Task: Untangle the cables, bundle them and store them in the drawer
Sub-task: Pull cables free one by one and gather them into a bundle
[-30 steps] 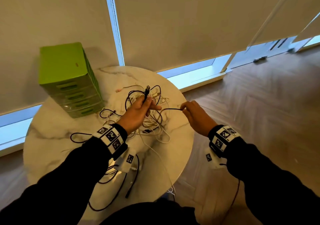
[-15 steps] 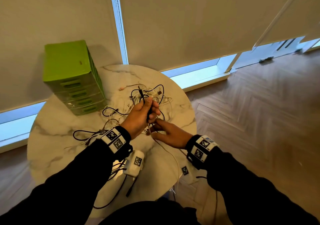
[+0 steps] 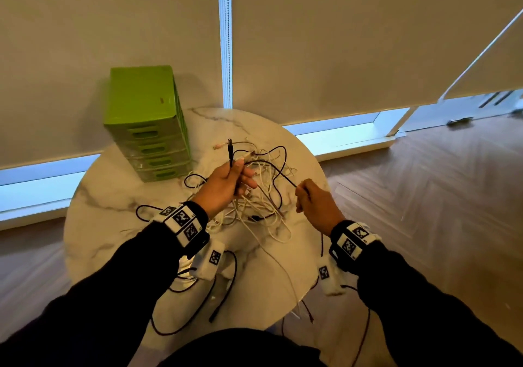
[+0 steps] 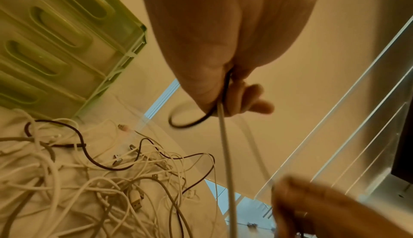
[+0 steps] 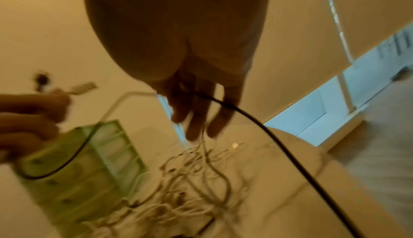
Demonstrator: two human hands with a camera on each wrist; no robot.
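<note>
A black cable and a white cable are gripped in the left hand at frame centre; the black one is pinched by the right hand. The tangle lies beneath, the green drawer unit upper left.

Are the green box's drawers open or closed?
Closed. All the fronts of the green drawer box sit flush in one stack, none pulled out.

place: home living room | cues: marble table, herringbone floor, roller blinds
</note>
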